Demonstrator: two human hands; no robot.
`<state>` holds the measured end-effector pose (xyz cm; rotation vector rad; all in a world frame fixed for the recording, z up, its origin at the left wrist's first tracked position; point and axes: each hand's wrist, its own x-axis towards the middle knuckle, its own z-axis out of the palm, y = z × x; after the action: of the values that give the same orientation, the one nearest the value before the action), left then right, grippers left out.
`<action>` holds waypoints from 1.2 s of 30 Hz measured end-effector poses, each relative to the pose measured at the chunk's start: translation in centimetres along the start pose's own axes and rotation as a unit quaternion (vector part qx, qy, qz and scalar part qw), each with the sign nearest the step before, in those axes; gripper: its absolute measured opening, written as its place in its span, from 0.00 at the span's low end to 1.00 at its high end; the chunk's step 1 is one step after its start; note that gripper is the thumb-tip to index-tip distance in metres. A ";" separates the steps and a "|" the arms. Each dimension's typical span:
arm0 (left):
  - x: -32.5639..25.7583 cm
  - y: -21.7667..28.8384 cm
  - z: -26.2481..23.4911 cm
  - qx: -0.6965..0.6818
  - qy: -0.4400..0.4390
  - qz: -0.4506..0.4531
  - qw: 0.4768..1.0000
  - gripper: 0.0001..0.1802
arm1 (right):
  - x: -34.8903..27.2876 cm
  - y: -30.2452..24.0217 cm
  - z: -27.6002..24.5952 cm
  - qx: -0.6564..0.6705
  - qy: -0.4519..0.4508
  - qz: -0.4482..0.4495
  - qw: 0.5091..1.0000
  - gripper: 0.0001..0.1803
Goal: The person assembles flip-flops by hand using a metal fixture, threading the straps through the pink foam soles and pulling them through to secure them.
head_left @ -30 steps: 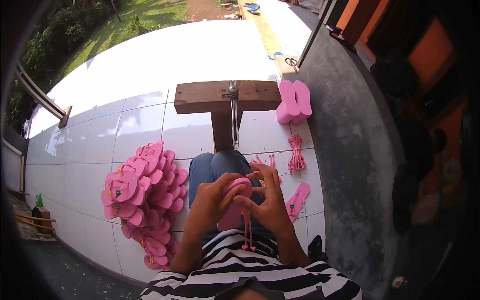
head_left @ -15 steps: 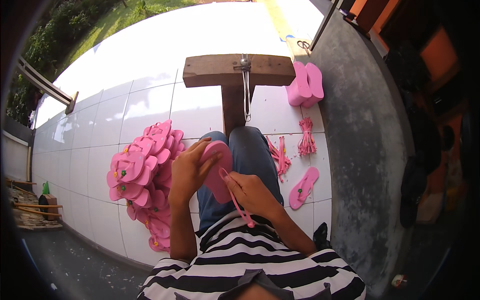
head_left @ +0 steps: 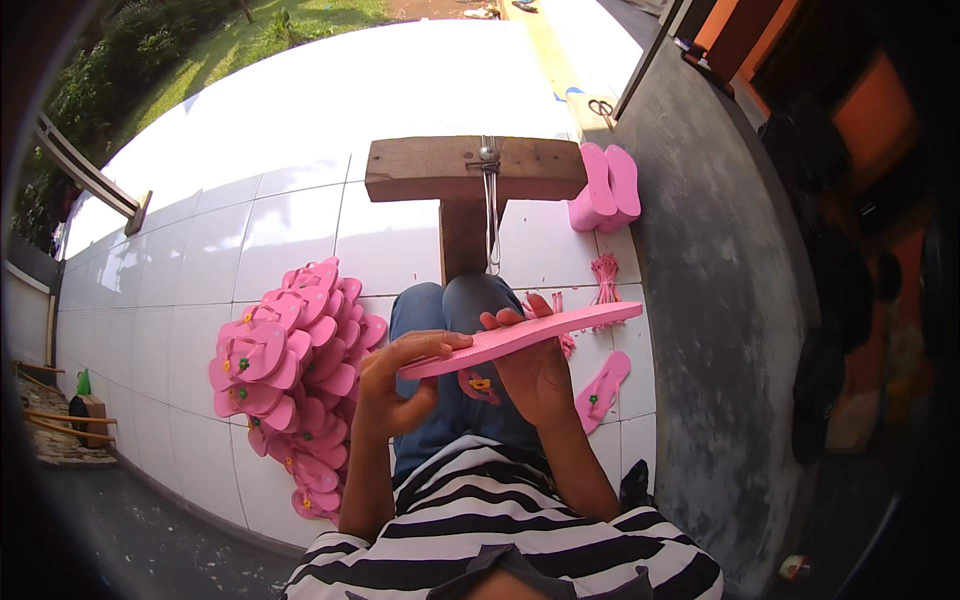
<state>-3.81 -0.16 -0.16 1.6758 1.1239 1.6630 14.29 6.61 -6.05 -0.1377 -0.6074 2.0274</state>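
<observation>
A pink flip-flop sole (head_left: 585,319) is turned nearly edge-on above my lap, slanting up to the right. My left hand (head_left: 395,385) pinches its left end, fingers on top and thumb beneath. My right hand (head_left: 538,385) grips its middle from below, with fingertips showing over the far edge. Under the sole, between my hands, hangs a pink strap (head_left: 480,386) with a yellow flower; how it meets the sole is partly hidden. On the floor to my right lies another pink flip-flop (head_left: 604,392) with a green flower.
A large pile of pink flip-flops (head_left: 300,345) lies at my left. Ahead stands a T-shaped wooden post (head_left: 415,170) with a hanging metal wire tool (head_left: 491,215). Pink soles (head_left: 607,188), a strap bundle (head_left: 605,275) and scissors (head_left: 600,107) are on the right, beside a grey wall (head_left: 710,250).
The sole has turned from upright to nearly edge-on and extends right. My right hand has moved from pulling the strap to gripping the sole from below; the yellow flower now shows underneath.
</observation>
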 end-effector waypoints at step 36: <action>8.5 1.6 2.7 0.015 0.071 -0.007 0.997 0.14 | 5.9 -6.0 4.6 -0.633 -0.037 -0.282 0.720 0.27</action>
<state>-1.66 6.59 5.51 1.5857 1.2292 1.7882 14.42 12.32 1.72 -0.5914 -1.7625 0.7274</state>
